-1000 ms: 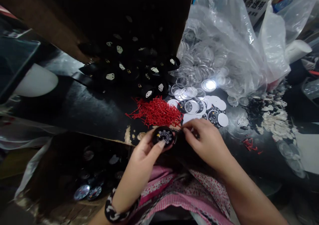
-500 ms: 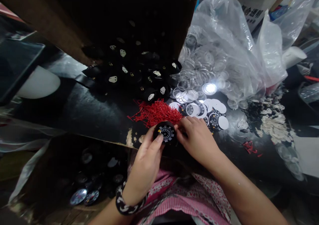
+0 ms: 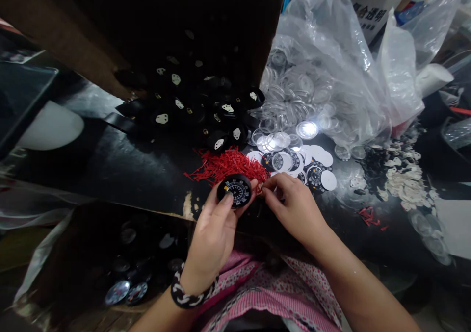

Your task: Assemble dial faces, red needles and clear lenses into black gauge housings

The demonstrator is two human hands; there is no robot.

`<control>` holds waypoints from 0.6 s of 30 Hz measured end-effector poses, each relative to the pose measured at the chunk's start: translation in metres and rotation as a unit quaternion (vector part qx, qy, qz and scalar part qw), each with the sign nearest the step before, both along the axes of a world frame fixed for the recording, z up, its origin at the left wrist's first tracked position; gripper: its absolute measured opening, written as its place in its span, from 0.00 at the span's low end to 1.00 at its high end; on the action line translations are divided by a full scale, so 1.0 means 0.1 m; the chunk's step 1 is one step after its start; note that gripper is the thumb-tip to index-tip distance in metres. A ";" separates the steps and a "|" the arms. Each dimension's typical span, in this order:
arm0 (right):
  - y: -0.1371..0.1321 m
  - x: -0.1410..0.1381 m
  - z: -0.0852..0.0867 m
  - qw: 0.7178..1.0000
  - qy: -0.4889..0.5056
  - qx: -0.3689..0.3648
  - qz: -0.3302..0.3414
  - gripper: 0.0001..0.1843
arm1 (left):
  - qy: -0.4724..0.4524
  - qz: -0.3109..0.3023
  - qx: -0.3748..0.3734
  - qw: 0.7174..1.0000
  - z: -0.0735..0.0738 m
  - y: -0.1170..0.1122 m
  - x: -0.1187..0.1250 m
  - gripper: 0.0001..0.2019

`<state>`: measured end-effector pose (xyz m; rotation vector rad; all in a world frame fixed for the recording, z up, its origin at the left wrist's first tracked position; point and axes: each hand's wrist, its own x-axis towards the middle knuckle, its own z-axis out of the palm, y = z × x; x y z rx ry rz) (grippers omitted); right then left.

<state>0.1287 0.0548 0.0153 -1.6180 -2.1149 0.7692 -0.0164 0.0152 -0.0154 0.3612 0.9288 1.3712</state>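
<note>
My left hand (image 3: 217, 221) is closed around a round black dial gauge (image 3: 235, 191), its face up, showing white numbers and a small yellow mark. My thumb lies on the lower left of the face. Just to the right, my right hand (image 3: 292, 202) has thumb and index finger pinched together at the edge of a pile of red pointers (image 3: 228, 165). What the pinch holds, if anything, is too small to make out. Beyond that hand lie overlapping printed dial discs (image 3: 315, 176), some turned white side up, and clear round covers (image 3: 282, 161).
A dark box (image 3: 272, 42) of black cases with pale metal plates opens at the back. A plastic bag (image 3: 331, 23) spills clear covers (image 3: 290, 96). Metal plates (image 3: 405, 185) and a few red pointers (image 3: 368, 216) lie right. Finished-looking gauges (image 3: 117, 292) sit below the table edge at left.
My left hand has moved slightly left with the gauge, away from my right hand. A gap now shows between the gauge and my right fingertips. The whole view has shifted a little.
</note>
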 end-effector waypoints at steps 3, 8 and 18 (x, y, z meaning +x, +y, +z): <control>0.01 0.03 0.01 1.000 0.007 -0.001 0.000 0.03 | -0.001 -0.004 0.006 1.000 0.01 -0.01 0.00 0.11; -0.01 0.09 0.05 0.994 0.091 -0.042 -0.047 0.03 | 0.017 0.018 -0.011 1.000 0.08 -0.06 -0.05 0.10; -0.16 0.04 0.05 0.990 0.130 -0.025 -0.041 0.02 | -0.110 -0.021 -0.078 0.991 0.16 -0.07 0.05 0.10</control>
